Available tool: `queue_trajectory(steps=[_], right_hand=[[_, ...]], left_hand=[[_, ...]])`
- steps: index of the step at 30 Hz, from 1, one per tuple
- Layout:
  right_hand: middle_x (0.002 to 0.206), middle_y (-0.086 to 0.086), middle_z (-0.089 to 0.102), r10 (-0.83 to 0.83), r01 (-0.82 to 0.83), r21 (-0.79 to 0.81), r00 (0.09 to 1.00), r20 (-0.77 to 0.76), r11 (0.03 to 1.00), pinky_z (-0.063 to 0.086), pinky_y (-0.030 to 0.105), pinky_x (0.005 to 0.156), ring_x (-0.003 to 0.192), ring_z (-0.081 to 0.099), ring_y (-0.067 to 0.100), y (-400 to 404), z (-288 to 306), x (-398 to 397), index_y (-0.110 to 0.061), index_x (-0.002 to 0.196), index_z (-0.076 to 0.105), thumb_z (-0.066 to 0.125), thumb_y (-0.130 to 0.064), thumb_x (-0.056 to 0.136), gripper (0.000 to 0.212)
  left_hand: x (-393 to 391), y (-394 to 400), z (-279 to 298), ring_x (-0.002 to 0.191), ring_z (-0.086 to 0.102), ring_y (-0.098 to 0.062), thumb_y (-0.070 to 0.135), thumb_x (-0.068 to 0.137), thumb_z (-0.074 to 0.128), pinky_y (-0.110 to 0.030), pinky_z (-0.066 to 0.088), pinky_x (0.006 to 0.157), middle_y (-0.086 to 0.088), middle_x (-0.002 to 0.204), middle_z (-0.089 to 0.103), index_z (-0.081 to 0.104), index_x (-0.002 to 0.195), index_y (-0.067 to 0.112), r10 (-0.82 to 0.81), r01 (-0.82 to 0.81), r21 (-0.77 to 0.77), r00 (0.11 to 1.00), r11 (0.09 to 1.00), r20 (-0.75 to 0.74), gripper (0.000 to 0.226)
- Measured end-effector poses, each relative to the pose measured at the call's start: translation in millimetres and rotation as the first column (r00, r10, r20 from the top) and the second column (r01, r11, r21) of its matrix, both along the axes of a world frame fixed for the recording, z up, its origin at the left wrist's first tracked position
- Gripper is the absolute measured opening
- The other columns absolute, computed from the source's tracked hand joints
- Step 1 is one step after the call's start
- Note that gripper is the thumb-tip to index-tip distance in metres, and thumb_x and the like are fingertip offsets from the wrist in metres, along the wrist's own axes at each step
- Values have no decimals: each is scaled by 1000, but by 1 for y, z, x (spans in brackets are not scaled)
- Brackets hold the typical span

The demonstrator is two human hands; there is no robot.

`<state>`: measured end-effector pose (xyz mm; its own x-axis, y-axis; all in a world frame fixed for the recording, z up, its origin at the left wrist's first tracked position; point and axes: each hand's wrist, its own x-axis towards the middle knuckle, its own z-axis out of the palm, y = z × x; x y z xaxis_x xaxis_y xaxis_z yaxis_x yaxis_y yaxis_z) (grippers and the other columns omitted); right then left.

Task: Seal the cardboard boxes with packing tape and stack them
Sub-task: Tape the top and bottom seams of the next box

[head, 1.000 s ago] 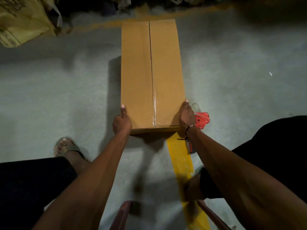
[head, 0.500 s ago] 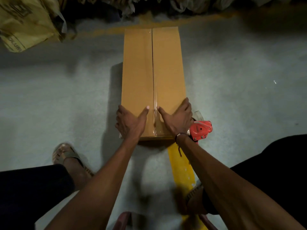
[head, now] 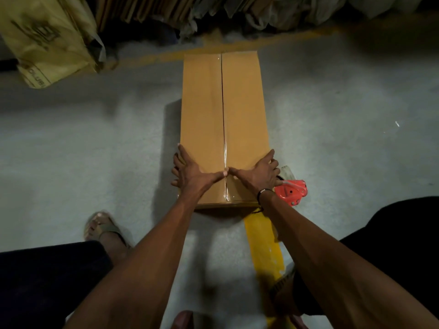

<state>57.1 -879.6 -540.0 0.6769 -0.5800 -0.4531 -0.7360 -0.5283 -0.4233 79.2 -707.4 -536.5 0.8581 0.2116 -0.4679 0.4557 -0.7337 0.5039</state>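
A long brown cardboard box (head: 202, 108) lies on the grey floor with its two top flaps closed along a centre seam. Clear tape (head: 225, 160) runs over the near part of that seam and down the near end. My left hand (head: 192, 170) lies flat on the left flap, its fingers over the left edge. My right hand (head: 257, 172) lies flat on the right flap, fingers reaching the right edge. The two thumbs meet on the tape at the seam. A red tape dispenser (head: 292, 189) sits on the floor just right of the box's near corner.
A yellow printed sack (head: 50, 43) leans at the back left, beside flat cardboard sheets (head: 142, 8) and plastic bags along the wall. A yellow floor stripe (head: 263, 248) runs from the box towards me. My sandalled foot (head: 104, 227) rests at the left.
Both hands came off the box's near corners onto its top, then spread wider, pressing flat with the thumbs touching at the seam. The box sits lower in view.
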Motion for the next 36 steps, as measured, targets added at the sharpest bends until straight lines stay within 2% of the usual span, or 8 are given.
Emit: queue_trajectory(steps=[6, 9, 12, 14, 19, 24, 30, 36], right_hand=[[160, 17, 15, 207, -202, 112, 978, -37, 973, 29, 66, 114, 146, 21, 44, -16, 10, -12, -17, 157, -22, 99, -56, 40, 173], [162, 15, 12, 187, -181, 174, 982, -24, 968, 28, 64, 116, 148, 18, 42, -21, 10, -12, -21, 158, -22, 99, -52, 46, 168], [164, 14, 15, 119, -128, 212, 991, 54, 969, 25, 65, 117, 148, 20, 42, -21, 7, -11, -32, 159, -19, 89, -55, 64, 145], [163, 14, 15, 129, -147, 216, 987, 97, 965, 24, 67, 116, 147, 21, 44, -21, 3, -12, -43, 157, -17, 86, -55, 71, 135], [164, 18, 10, 207, -215, 164, 976, 65, 963, 24, 67, 114, 147, 20, 48, -21, 0, -11, -47, 160, -4, 78, -59, 80, 115], [162, 23, 10, 227, -237, 162, 971, 77, 958, 23, 67, 112, 145, 21, 51, -22, -1, -12, -45, 160, -4, 78, -56, 81, 115], [160, 22, 14, 207, -224, 194, 973, 103, 955, 24, 67, 113, 143, 24, 51, -22, 3, -14, -45, 160, -3, 79, -58, 79, 116], [158, 18, 23, 114, -148, 237, 982, 151, 960, 31, 66, 112, 141, 31, 48, -21, 5, -18, -37, 160, -9, 87, -56, 70, 133]], left_hand=[[-5, 13, 7, 156, -14, -42, 57, 36, 102, -70, 5, 120, -13, 166, -32, -34, 155, 35, -187, 182, -65, 978, 981, -90, 182], [-2, 13, 3, 155, -23, -40, 73, 33, 94, -72, 1, 120, -10, 164, -39, -31, 156, 37, -260, 260, -8, 964, 965, -52, 179], [9, 4, 0, 156, -25, -33, 93, 50, 72, -62, -9, 118, 0, 167, -34, -14, 163, 36, -486, 461, 177, 863, 869, 140, 153], [25, -8, 4, 156, -26, -29, 91, 65, 64, -59, -12, 120, 4, 169, -30, -8, 165, 32, -642, 578, 299, 742, 759, 193, 137], [45, -34, 8, 158, -17, -28, 62, 99, 41, -62, -12, 121, 1, 174, -9, 5, 166, 18, -810, 741, 409, 587, 533, -9, 88], [-13, -37, -4, 159, -16, -23, 57, 102, 25, -57, -11, 125, -5, 173, -13, -2, 165, 11, -770, 707, 367, 636, 605, 46, 83], [-81, -32, -8, 157, -22, -21, 48, 97, 31, -55, -3, 128, -6, 171, -21, -5, 166, 13, -724, 678, 290, 685, 676, 86, 85], [-139, -18, -7, 154, -31, -16, 46, 97, 34, -51, -12, 126, 0, 168, -31, -17, 163, 17, -728, 683, 269, 673, 679, 130, 88]])
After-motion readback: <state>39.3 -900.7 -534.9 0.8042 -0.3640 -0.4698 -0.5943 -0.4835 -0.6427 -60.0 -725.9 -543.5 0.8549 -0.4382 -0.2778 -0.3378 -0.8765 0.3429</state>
